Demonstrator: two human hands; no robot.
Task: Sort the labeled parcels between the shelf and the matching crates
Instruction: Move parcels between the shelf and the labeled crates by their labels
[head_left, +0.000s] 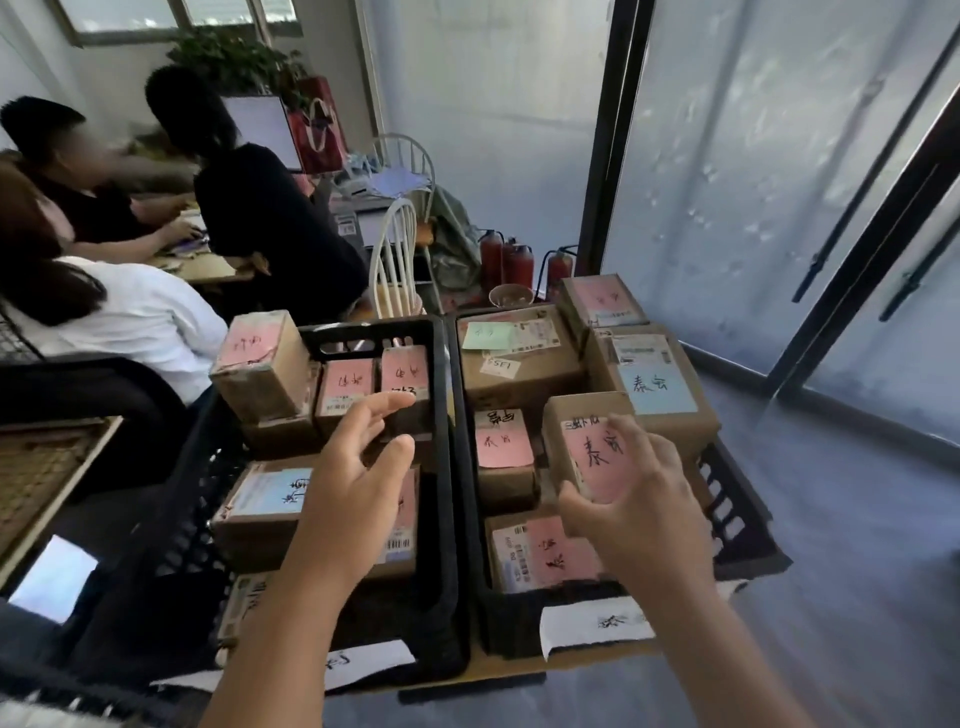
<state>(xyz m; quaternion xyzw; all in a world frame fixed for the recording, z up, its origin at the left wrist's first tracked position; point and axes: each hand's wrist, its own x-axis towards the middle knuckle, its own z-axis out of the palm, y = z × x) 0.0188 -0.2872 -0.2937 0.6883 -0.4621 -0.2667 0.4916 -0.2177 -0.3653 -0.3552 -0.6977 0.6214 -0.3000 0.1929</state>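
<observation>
Both crates are already almost full of parcels. My right hand holds a pink-labeled parcel over the right crate; my left hand hovers, fingers wide. I see no shelf.

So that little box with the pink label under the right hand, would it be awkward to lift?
Probably not. The small cardboard box looks stiff and one right hand spans it, so likely light. It stands tall among its neighbours, so a push might tip it.
</observation>
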